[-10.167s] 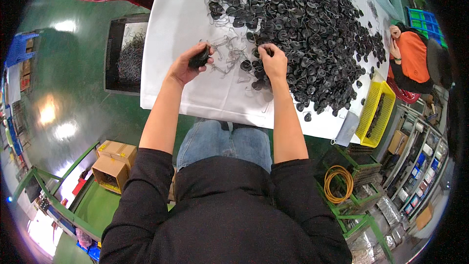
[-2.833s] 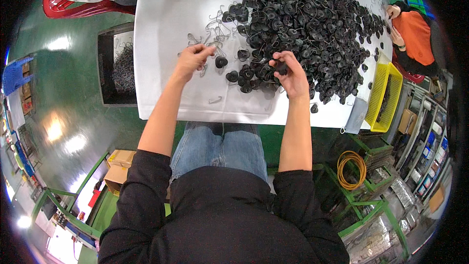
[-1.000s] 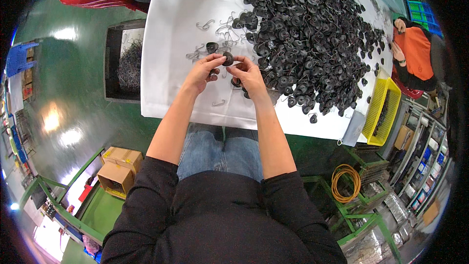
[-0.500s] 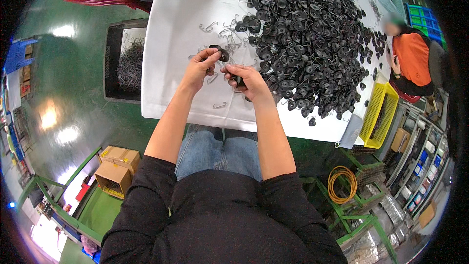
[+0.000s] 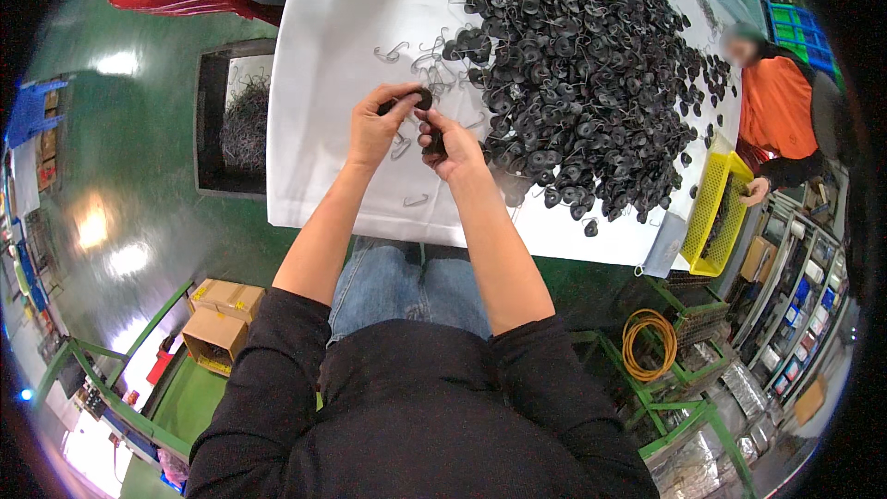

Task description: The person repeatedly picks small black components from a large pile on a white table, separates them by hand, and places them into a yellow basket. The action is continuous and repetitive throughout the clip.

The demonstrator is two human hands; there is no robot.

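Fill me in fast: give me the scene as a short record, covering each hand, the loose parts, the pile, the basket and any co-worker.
Left hand: fingers and thumb on a black disc
Right hand: fingers curled around a dark piece, close beside the left hand
Loose parts: bare wire hooks on the white-covered table, just beyond the hands
Pile: many black discs with wire hooks, right of the hands
Basket: yellow basket at the table's right side
Co-worker: a hand at the basket's right edge; contact unclear
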